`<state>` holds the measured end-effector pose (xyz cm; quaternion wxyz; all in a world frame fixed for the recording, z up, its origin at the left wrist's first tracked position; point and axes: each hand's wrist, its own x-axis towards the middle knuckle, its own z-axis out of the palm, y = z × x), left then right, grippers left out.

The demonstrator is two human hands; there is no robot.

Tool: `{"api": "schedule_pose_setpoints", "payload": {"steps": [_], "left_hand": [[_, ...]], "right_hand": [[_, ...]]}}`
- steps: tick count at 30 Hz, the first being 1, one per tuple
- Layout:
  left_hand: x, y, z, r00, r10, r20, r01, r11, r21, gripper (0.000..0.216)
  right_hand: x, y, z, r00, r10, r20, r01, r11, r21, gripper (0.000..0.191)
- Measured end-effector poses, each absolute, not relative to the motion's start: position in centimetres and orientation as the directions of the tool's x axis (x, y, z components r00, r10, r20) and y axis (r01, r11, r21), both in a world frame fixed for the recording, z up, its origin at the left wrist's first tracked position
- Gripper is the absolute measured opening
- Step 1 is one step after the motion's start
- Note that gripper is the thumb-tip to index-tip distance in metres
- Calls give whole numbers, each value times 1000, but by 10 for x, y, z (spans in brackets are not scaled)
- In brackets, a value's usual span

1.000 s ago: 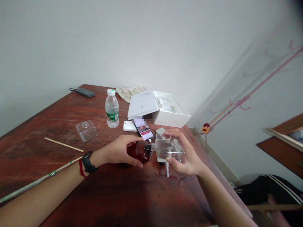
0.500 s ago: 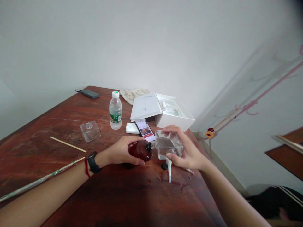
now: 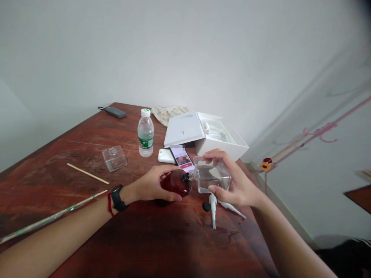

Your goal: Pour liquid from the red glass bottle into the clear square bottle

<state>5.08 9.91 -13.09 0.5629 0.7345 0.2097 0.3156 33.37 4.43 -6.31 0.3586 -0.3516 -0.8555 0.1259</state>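
Observation:
My left hand (image 3: 156, 184) is wrapped round a dark red-brown bottle (image 3: 178, 183), whose black neck points right. In my right hand (image 3: 232, 177) is a square clear bottle (image 3: 211, 175), tipped on its side with some clear liquid in it. Its neck meets the mouth of the brown bottle. Below the clear bottle, a white pump head (image 3: 213, 210) lies on the table beside a black cap (image 3: 206, 206). A second white pump (image 3: 233, 209) rests just right of them, partly behind my right hand.
Behind the hands are a phone (image 3: 182, 159), a white case (image 3: 166, 156), an open white box (image 3: 220, 144) and a water bottle (image 3: 145, 135). Leftward lie a clear square bottle (image 3: 114, 158), a thin stick (image 3: 87, 173) and wrapped sticks (image 3: 58, 217). Wet spots (image 3: 232, 235) mark the table.
The whole view has shifted, so things sit a little further right. Both hands keep their grip, with the bottles still mouth to mouth. More of the second white pump shows.

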Motion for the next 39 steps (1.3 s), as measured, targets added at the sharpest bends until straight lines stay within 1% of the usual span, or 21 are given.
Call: {"api": "schedule_pose_setpoints", "payload": {"steps": [4, 15, 21, 28, 31, 35, 39], "left_hand": [[51, 99, -131, 706, 653, 274, -26, -362, 932, 66], [59, 94, -159, 649, 654, 390, -95, -439, 894, 70], [62, 90, -161, 625, 643, 443, -147, -460, 876, 66], [63, 90, -165, 649, 640, 412, -184, -394, 900, 70], [63, 89, -164, 653, 625, 427, -200, -402, 894, 67], [62, 87, -160, 642, 615, 458, -147, -488, 861, 60], [60, 86, -158, 613, 620, 490, -67, -576, 814, 62]], "right_hand": [[334, 46, -64, -490, 702, 516, 501, 712, -493, 63], [335, 45, -66, -491, 690, 531, 487, 723, -490, 64], [334, 45, -65, -505, 685, 525, 482, 728, -487, 64], [334, 43, -63, -508, 689, 516, 509, 724, -466, 62], [335, 43, -64, -504, 698, 509, 521, 716, -465, 62], [335, 42, -64, -502, 702, 505, 525, 711, -468, 62], [335, 41, -62, -522, 695, 495, 520, 719, -461, 63]]}}
